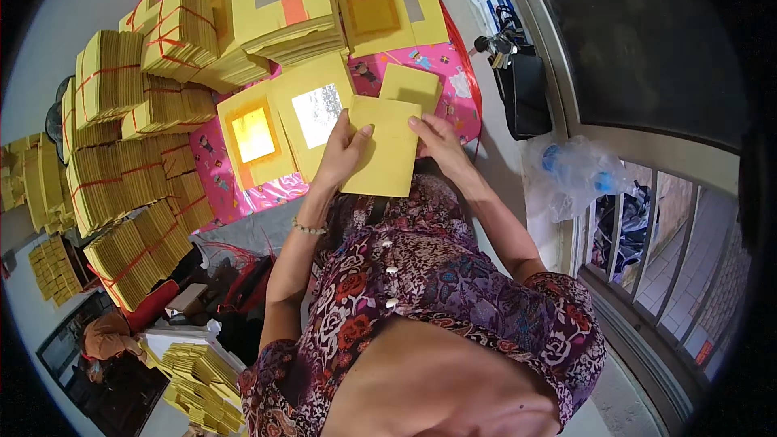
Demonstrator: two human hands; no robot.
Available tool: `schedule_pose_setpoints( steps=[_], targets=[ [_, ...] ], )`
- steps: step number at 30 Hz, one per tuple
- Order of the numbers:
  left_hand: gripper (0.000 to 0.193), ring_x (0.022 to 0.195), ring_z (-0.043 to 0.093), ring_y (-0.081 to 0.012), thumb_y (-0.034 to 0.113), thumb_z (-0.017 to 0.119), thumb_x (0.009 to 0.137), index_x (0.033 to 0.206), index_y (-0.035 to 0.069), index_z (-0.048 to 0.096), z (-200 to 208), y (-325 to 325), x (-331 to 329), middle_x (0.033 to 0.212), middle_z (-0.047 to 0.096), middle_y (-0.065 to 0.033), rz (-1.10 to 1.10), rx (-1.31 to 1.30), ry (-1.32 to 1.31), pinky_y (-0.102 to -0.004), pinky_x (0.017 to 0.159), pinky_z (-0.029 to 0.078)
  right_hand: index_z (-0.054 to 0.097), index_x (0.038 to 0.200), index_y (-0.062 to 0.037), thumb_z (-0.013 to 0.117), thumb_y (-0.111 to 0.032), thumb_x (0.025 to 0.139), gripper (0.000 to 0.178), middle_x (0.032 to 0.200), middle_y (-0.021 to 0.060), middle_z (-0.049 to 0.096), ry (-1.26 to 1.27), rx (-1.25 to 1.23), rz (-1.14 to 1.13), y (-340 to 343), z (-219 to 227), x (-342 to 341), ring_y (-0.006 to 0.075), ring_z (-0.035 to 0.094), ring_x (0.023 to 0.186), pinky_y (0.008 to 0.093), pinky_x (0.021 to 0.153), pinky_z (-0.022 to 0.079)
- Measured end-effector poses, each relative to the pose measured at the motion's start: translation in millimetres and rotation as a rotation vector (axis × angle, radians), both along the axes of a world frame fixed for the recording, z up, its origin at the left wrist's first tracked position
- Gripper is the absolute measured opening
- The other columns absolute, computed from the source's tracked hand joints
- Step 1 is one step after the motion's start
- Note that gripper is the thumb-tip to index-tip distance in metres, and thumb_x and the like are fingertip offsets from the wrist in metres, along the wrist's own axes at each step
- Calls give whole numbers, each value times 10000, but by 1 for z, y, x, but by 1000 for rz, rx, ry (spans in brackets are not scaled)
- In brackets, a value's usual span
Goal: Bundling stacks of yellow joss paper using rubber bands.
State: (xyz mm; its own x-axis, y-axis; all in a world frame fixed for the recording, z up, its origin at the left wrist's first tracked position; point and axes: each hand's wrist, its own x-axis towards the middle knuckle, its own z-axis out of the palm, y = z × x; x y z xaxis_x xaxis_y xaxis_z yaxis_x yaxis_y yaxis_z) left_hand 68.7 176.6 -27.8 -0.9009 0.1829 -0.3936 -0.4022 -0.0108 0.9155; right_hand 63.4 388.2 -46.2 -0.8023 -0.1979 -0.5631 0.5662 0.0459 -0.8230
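Observation:
Between my two hands is a folded yellow paper sheet [380, 158], raised over the near edge of the table. My left hand [346, 150] grips its left side, thumb on top. At its upper right edge my right hand [439, 142] pinches the paper. Just beyond lies another folded yellow paper [411, 83] on the pink patterned tablecloth [212, 174]. To the left, an open yellow sheet [312, 81] shows a shiny silver square [317, 116]. Beside that, a sheet bears a bright gold square [253, 135] with an orange border.
A tall stack of yellow paper [283, 0] stands at the back. Bundles tied with red string [121, 170] pile up along the left. On the right ledge are keys [502, 44], a black pouch [524, 93] and a clear plastic bag [579, 174] by the window bars.

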Motion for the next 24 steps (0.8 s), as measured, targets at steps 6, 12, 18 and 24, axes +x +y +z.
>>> schedule_pose_setpoints(
  steps=[6,12,18,24],
  targets=[
    [472,803,572,-155,175,592,928,1276,-66,382,-48,18,-33,897,590,-87,53,-50,148,-295,708,483,612,1060,-27,608,-226,921,242,856,30,658,18,-122,-69,5,-1,-10,109,639,707,252,607,535],
    [382,867,618,-266,107,597,892,1221,-22,453,-44,19,-61,970,603,-174,106,-404,401,-363,779,504,620,1035,5,621,-199,903,243,827,38,653,176,138,-137,34,-79,-51,94,613,691,261,569,493],
    [317,960,602,-323,39,572,869,1175,-1,503,-35,17,-49,1051,590,-206,94,-411,425,-395,825,494,658,1007,37,630,-180,877,255,856,90,688,246,244,-129,40,-140,-61,150,638,750,313,675,495],
    [397,928,567,-403,-14,568,793,1184,6,500,-39,29,-37,989,561,-229,-199,-556,541,-443,836,482,656,999,49,644,-202,848,293,857,139,698,410,288,-92,47,-169,-61,194,659,764,333,686,497]
  ],
)
